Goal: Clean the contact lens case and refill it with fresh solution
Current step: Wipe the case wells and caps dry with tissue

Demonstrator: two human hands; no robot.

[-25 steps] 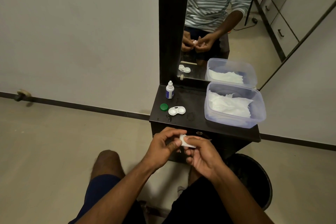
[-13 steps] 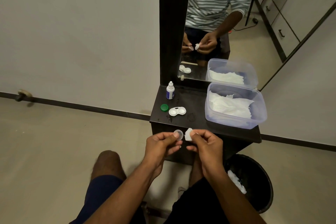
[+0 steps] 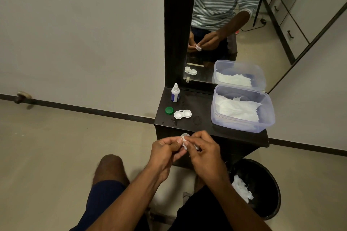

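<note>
Your left hand (image 3: 165, 151) pinches the cap (image 3: 185, 135), right hand (image 3: 203, 153) the tissue (image 3: 185, 143); loosen, and it drops toward the bin (image 3: 270, 210) at five o'clock.

**Contact lens kit on the dark stand**

The white plastic two-well contact lens case (image 3: 182, 114) lies flat and uncapped on the black stand top, wells up. Just to its left sits a round green screw cap (image 3: 169, 110). Behind them stands an upright small white solution bottle with a blue label (image 3: 175, 93). A small clear round cap (image 3: 184, 135) and a scrap of white tissue (image 3: 185, 142) meet at the stand's front edge.
</note>
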